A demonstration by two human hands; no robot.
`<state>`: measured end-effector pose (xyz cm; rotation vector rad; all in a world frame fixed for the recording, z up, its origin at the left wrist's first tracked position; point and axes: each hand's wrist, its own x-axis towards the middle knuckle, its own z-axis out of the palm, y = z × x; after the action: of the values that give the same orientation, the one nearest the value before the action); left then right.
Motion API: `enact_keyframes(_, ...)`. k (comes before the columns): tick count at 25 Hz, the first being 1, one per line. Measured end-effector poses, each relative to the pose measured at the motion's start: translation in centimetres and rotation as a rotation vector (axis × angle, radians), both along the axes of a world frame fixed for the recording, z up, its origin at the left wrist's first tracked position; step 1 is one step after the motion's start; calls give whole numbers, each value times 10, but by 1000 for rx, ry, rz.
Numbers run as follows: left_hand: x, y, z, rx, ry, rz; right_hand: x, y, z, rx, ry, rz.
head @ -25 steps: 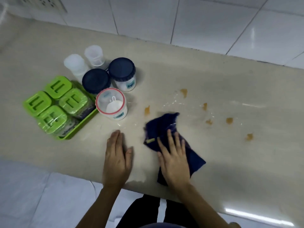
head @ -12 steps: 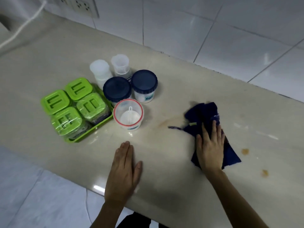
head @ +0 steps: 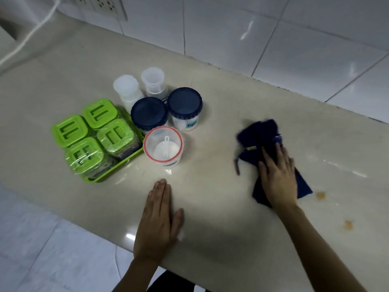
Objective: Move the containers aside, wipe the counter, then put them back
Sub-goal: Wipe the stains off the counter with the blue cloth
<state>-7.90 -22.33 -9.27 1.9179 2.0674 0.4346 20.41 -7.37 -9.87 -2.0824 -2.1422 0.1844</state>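
My right hand presses flat on a dark blue cloth on the beige counter, right of centre. My left hand lies flat and empty on the counter near its front edge. The containers stand grouped at the left: a green tray holding several green-lidded boxes, two navy-lidded jars, a clear red-rimmed tub with a white scoop inside, and two translucent white bottles. Two orange stains sit right of the cloth.
A white tiled wall runs along the counter's back edge. A wall socket and a white cable are at the top left. The counter's front edge drops to a tiled floor.
My right hand has swept the cloth to the right across the counter, and the stains near the tub and in the middle are gone. My left hand has stayed flat.
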Motion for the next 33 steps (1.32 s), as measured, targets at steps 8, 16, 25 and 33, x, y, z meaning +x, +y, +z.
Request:
enact_keyframes(8,0,0,-4,-10,-2,-14,-85,-26,2,8,105,15)
enact_keyframes(16,3,-1,-1,11,11,-15,28,-48,0,18,30,113)
enact_keyframes(25,4,-5,1,12,46,-46,-23,-112,4,-3,53,87)
enact_keyframes(33,108,19,22,12,48,-251,129,-161,5,-41,27,-25)
